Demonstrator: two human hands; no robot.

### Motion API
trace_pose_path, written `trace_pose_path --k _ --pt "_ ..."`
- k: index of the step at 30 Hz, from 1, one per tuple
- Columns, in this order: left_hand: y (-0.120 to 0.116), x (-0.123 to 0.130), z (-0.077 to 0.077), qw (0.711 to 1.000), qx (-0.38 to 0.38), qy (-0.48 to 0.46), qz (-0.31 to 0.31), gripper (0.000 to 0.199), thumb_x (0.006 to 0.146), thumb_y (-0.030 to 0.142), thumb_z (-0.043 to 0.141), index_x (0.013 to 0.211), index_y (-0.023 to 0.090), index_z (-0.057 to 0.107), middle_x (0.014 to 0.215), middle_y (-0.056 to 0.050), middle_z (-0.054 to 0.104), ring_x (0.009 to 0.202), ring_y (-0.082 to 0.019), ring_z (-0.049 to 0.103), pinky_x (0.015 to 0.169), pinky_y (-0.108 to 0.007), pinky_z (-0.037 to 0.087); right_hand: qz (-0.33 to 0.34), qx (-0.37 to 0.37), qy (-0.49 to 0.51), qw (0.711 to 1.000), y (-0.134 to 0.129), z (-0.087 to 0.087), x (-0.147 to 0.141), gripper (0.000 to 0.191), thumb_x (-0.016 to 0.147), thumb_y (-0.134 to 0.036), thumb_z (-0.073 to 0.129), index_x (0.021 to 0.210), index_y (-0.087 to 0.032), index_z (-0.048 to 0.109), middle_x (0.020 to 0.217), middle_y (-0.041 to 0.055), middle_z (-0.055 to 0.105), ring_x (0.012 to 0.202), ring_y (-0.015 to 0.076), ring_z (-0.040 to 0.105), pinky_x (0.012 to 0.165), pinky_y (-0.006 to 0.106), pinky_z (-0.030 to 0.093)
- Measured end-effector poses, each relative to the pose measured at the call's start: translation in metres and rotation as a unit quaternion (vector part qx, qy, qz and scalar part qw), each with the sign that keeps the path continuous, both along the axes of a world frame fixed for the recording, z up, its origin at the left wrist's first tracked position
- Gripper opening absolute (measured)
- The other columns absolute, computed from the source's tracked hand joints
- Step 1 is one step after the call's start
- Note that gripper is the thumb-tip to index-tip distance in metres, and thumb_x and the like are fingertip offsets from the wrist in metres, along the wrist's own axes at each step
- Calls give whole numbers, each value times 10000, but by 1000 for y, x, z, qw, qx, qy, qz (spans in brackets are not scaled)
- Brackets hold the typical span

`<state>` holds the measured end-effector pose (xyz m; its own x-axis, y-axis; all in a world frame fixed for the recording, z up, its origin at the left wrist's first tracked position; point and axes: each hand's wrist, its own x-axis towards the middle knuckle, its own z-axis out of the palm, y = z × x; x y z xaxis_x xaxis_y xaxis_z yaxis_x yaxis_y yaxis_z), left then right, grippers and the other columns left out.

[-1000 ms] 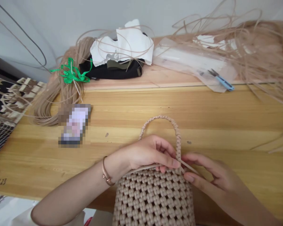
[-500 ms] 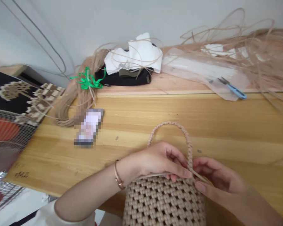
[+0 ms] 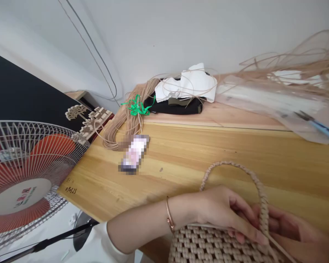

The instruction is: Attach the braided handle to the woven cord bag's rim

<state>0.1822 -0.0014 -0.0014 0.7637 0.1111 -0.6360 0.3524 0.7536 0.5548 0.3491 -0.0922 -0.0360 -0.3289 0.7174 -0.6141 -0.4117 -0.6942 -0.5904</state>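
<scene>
The woven bag [image 3: 205, 248] sits at the near edge of the table [image 3: 186, 157], directly before you. Your left hand [image 3: 222, 210] pinches the base of the braided handle [image 3: 263, 204]; your right hand [image 3: 293, 228] is curled behind it beside a loose strand [image 3: 281, 248], its grip not determinable. Work appears centred on this joint, calling for a steady pinch and controlled strand tension. Leftward, the fan [image 3: 19, 193] stands beyond the table edge; farther back lie the phone [image 3: 134, 155], cord bundle [image 3: 120, 128] and snips [image 3: 320, 126], apart from both hands.
</scene>
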Motion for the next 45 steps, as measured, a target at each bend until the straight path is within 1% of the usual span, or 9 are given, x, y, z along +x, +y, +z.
trace_pose_path --k 6,11,16,20,25,29,34,40,45 --pt "2 -3 -6 1000 4 11 23 444 294 298 878 615 136 618 494 71 597 430 -51 513 485 -206 365 -54 43 -105 992 13 3 0 236 620 -374 795 812 -305 676 714 0 713 634 226 684 586 299 563" --pt "6 -6 -6 998 17 38 42 376 396 292 871 597 118 606 498 47 587 431 -61 505 490 -220 360 -84 123 -292 945 10 4 -7 297 654 -439 754 829 -258 596 732 -4 684 674 190 663 587 248 547" --pt "5 -11 -1 997 50 26 58 415 371 355 861 596 123 600 466 62 559 426 -53 493 470 -212 343 -20 146 -353 924 10 13 -7 302 734 -489 654 844 -210 616 790 49 691 732 219 647 644 304 528" --pt "5 -14 0 996 57 18 60 418 394 360 852 629 119 603 502 51 584 427 -50 499 451 -205 339 27 152 -417 896 10 29 0 324 821 -514 531 907 -218 635 889 55 686 841 232 620 735 320 488" --pt "5 -13 3 995 75 24 61 397 430 346 844 646 112 606 509 46 584 431 -54 502 450 -205 348 141 195 -413 878 8 55 -1 333 860 -490 485 738 -223 642 734 11 635 725 198 589 643 283 449" --pt "3 -14 5 993 95 30 61 383 441 331 844 642 112 602 478 57 559 427 -55 492 445 -206 346 185 212 -415 865 10 60 -6 213 848 -385 520 781 -223 640 773 8 644 729 185 589 648 273 447" --pt "2 -13 6 991 111 38 62 392 443 353 840 638 115 597 469 62 550 424 -54 484 433 -202 339 199 217 -439 849 12 58 -9 176 858 -318 486 767 -220 601 744 2 610 697 172 557 615 268 429" --pt "2 -13 6 990 119 45 60 379 447 338 846 632 114 602 476 58 551 437 -57 492 439 -201 341 209 215 -451 841 12 65 -14 264 910 -367 383 774 -230 563 765 8 599 742 188 564 668 298 438" --pt "5 -16 2 992 107 36 49 388 456 359 843 672 112 635 512 45 582 486 -71 533 495 -215 381 185 204 -460 844 13 59 -18 262 885 -389 425 755 -222 579 754 20 614 730 196 574 636 294 446"
